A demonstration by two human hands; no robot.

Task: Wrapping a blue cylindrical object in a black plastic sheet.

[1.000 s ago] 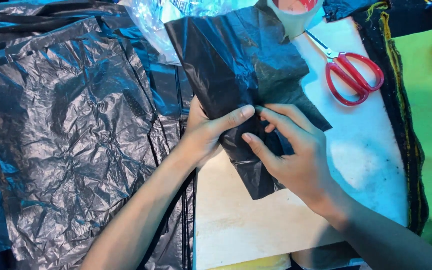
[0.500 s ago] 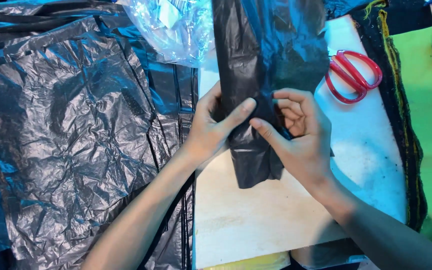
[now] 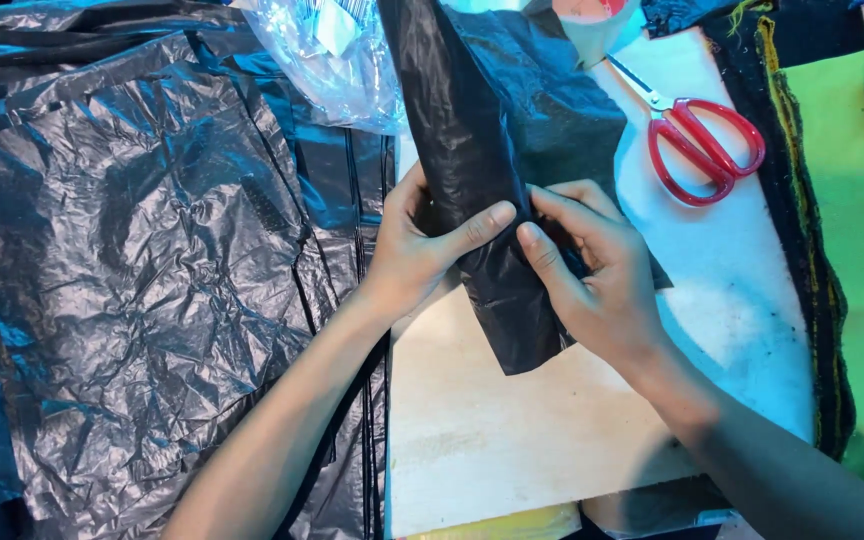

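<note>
White board (image 3: 512, 440) underneath; black plastic roll (image 3: 482, 200) pinched between left hand (image 3: 422, 245), right hand (image 3: 592, 270).

There is only one view, from the camera worn on the person's head. It looks steeply down and sits close over the pale surface (image 3: 512, 450), forearms entering from the lower edge, scissors (image 3: 702, 140) at the upper right.

Black plastic sheet (image 3: 482, 170): thin, glossy, creased. Folded lengthwise into a long narrow strip, running from top edge of view down onto the worktop (image 3: 512, 440), lower end slightly right. Pinched mid-length.
</note>
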